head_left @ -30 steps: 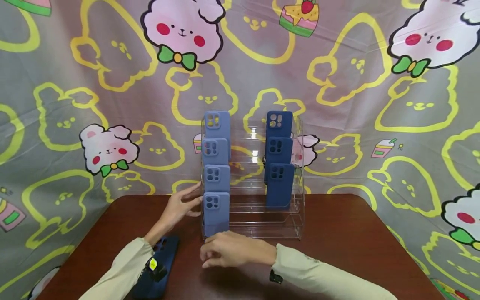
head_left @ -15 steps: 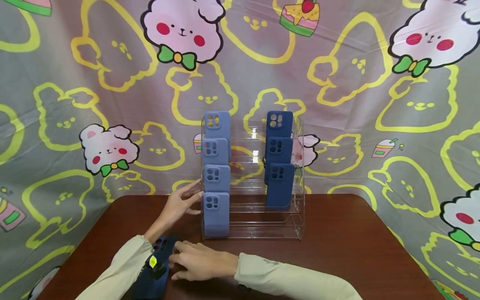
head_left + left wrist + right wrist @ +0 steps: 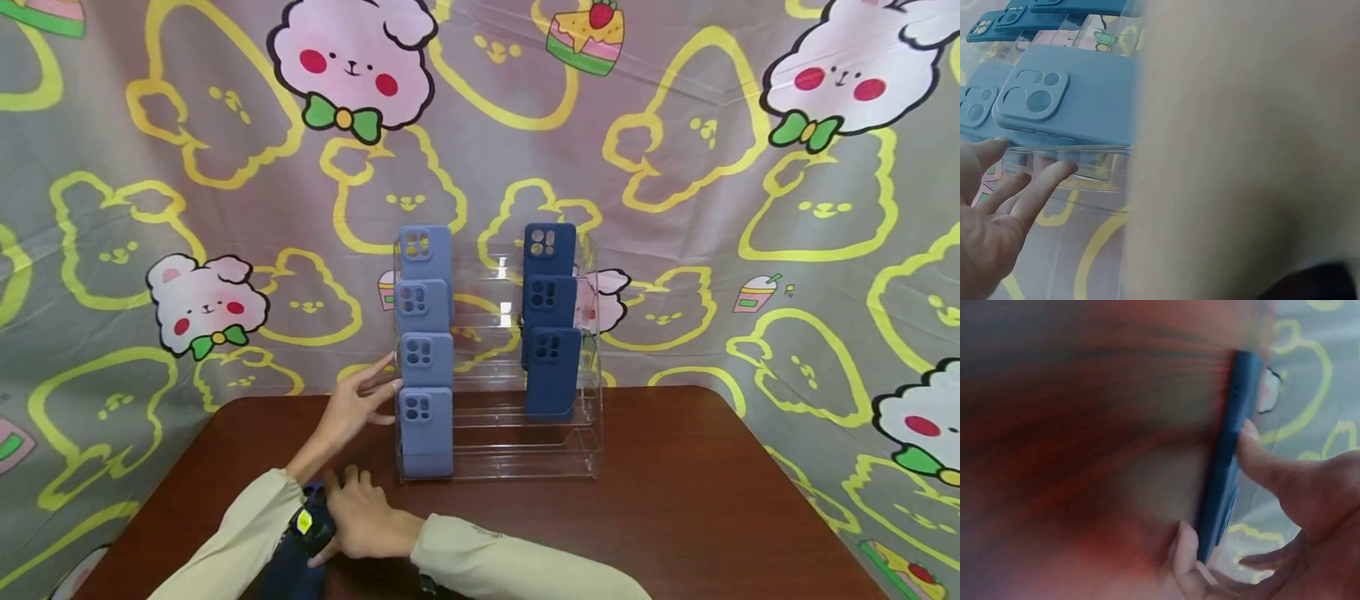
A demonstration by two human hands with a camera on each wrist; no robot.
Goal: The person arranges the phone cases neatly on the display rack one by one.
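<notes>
A clear acrylic display rack (image 3: 517,476) stands on the table. Its left column holds several light blue phone cases (image 3: 429,437), and its right column bears dark blue cases (image 3: 552,379). My left hand (image 3: 352,412) rests against the rack's left side, fingers fairly straight, as the left wrist view also shows. Low on the left lies a dark blue phone case (image 3: 288,575), partly covered by my left sleeve and my right hand (image 3: 367,517). In the right wrist view, my right thumb and a curled finger grip that dark blue case (image 3: 1246,381) by its edges.
The brown table (image 3: 675,500) extends right of the rack. A patterned cloth (image 3: 675,208) hangs close behind it. My left forearm (image 3: 232,533) crosses over the dark case on the table, and the right forearm passes in front of the rack.
My right hand has moved left from in front of the rack's lower left corner to the dark blue case and taken hold of it. The left hand stays at the rack's side.
</notes>
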